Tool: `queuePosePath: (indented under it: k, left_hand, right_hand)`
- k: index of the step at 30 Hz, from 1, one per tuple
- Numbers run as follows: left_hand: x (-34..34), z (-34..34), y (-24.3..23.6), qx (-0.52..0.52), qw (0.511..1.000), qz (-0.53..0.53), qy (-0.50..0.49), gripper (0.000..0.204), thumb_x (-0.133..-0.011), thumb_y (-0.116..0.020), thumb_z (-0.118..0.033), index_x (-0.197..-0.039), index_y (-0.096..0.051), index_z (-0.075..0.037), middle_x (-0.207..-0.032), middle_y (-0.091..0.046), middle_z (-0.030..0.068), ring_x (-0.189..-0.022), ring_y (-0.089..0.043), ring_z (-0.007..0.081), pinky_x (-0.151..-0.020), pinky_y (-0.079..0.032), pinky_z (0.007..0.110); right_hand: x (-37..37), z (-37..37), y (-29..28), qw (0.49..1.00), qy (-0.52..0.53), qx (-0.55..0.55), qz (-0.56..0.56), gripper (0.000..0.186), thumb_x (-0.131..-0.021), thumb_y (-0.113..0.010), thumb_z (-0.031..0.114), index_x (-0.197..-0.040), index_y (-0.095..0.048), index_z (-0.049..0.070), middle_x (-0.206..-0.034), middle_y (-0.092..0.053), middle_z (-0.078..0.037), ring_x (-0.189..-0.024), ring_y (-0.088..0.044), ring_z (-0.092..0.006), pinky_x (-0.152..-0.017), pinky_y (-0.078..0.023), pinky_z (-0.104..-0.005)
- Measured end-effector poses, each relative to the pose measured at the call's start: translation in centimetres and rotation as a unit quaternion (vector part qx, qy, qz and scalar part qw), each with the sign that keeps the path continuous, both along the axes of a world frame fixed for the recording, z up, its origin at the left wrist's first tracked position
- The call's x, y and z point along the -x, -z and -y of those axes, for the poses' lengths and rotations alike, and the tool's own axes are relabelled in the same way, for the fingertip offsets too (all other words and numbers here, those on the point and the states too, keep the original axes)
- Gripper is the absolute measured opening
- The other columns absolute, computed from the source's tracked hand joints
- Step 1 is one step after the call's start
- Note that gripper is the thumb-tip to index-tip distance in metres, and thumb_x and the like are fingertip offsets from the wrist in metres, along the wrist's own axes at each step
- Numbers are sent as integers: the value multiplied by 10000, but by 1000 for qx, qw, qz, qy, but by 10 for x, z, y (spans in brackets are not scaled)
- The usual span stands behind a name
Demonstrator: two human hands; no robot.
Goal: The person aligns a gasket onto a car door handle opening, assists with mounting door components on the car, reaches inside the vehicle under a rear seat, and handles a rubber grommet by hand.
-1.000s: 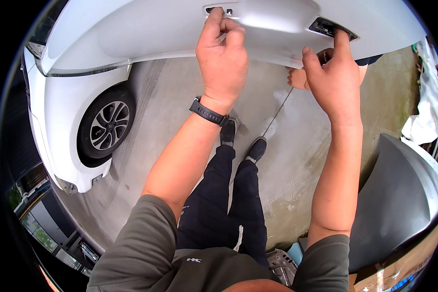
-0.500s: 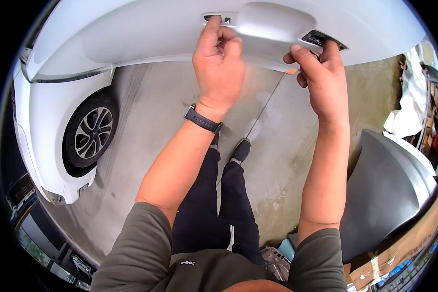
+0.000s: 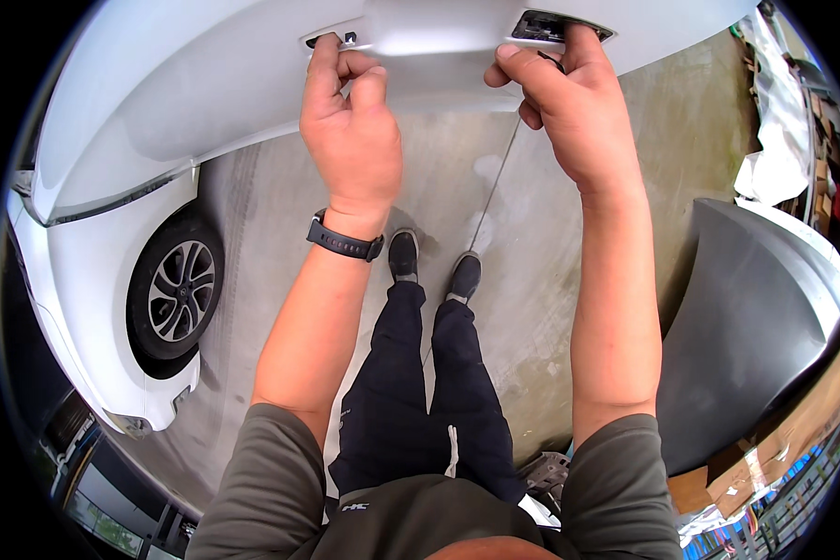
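A white car door [image 3: 252,79] spans the top of the view, with a handle recess between two openings. My left hand [image 3: 350,140] has its index finger hooked into the smaller opening [image 3: 350,38] on the left, its other fingers curled. At the larger rectangular opening [image 3: 537,26], the index finger of my right hand [image 3: 579,117] reaches inside, its tip hidden. My right thumb points left, and a small dark thing [image 3: 553,62] shows between it and the fingers; its kind I cannot make out.
On the left are a white car fender [image 3: 75,271] and a wheel [image 3: 179,291]. To the right stands a grey body panel [image 3: 747,327], with cardboard [image 3: 761,467] below it and white sheeting [image 3: 775,140] beyond. My shoes [image 3: 465,276] rest on the concrete floor [image 3: 513,345].
The door's openings and both hands now appear farther left and higher, and the wheel sits lower. Both index fingers stay in the openings. My left shoe shows more fully.
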State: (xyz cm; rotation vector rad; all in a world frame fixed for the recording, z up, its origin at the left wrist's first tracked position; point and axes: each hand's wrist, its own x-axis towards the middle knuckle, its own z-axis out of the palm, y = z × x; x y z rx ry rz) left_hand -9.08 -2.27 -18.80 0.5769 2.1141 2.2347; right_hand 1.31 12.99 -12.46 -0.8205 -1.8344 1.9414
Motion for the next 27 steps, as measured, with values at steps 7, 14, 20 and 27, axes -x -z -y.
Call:
queuePosePath:
  k: [7, 14, 20, 27]
  left_hand:
    - [-5, -1, -2, -32, 999, 41, 14, 327, -915, -556, -14, -1229, -588, 70, -910, -605, 4, -835, -496, 109, -807, -435, 253]
    - [0, 5, -1, 4, 998, 47, 52, 621, -966, -538, -63, -1524, -328, 109, -1064, -590, 28, -1017, -535, 138, -1021, -454, 368]
    - [-7, 2, 0, -20, 997, 57, 55, 627, -971, -545, -80, -1528, -322, 103, -1114, -586, 30, -1109, -515, 155, -1080, -427, 428]
    - [-2, 5, -1, -27, 996, 66, 55, 584, -969, -557, -80, -1499, -364, 72, -1117, -592, 28, -1121, -498, 162, -1088, -420, 467]
  right_hand:
    - [1, 2, 1, 1000, 16, -14, -9, 395, -920, -697, 138, -1220, -520, -48, -853, -668, -48, -765, -607, -104, -671, -489, -270]
    - [-10, 5, -7, 999, 4, -12, -32, 387, -898, -686, 139, -1187, -516, -55, -817, -655, -46, -706, -583, -96, -631, -478, -272]
    - [-20, 1, -6, 995, 7, -99, 15, 459, -870, -662, 165, -1204, -480, -93, -808, -665, -157, -720, -645, -246, -676, -520, -352]
    - [-12, 2, -3, 949, 14, -299, 101, 432, -872, -589, 145, -1171, -481, -147, -949, -677, -388, -961, -670, -533, -888, -543, -553]
